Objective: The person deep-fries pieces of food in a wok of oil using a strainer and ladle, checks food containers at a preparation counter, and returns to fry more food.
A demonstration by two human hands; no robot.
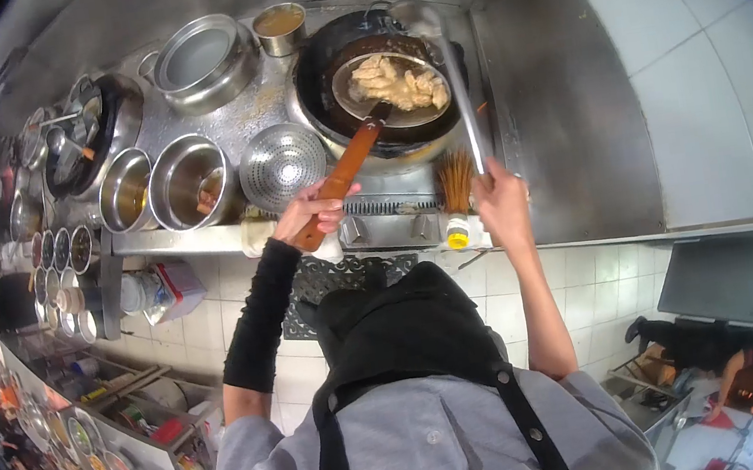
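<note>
My left hand (312,213), in a black sleeve, is wrapped round the wooden handle (348,164) of a round skimmer (416,117). Pale pieces of food, like cooked meat (400,85), lie on the skimmer over the dark wok (314,80). In my right hand (503,204) is the long metal handle of a ladle (461,95), which reaches up along the wok's right side. Its bowl is at the far rim, slightly blurred. A bamboo brush (455,177) and a yellow-capped bottle (457,232) stand just left of my right hand.
Left of the wok are a perforated metal bowl (283,166), two deep pots (189,182) (125,190), a large lidless pot (200,65) and a small pot of brownish liquid (280,29). Another wok (98,138) holds ladles. A steel wall (570,114) rises at right. Other people are visible at both sides.
</note>
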